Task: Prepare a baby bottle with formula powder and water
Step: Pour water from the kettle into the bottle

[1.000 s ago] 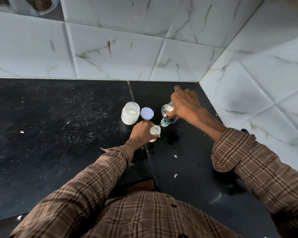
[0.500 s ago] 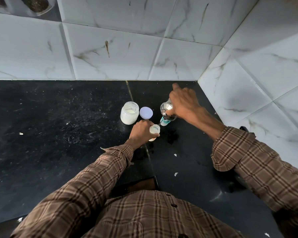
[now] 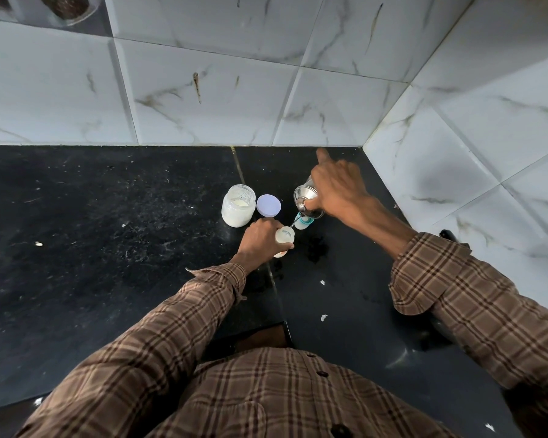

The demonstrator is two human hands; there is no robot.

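Observation:
My left hand grips a small translucent baby bottle standing open on the black counter. My right hand holds a shiny steel cup tilted toward the bottle, and a thin stream of water runs from its lip into the bottle's mouth. Behind the bottle lies its teal-ringed nipple cap, partly hidden by the cup. A glass jar of white formula powder stands open to the left, with its round pale lid flat beside it.
White marble-look tiled walls meet in a corner just behind and right of the cup. Small white crumbs dot the counter. A wet patch lies right of the bottle. Jars sit on a shelf at top left.
The cup has tilted slightly further toward the bottle as water keeps pouring. Both hands stay in nearly the same place.

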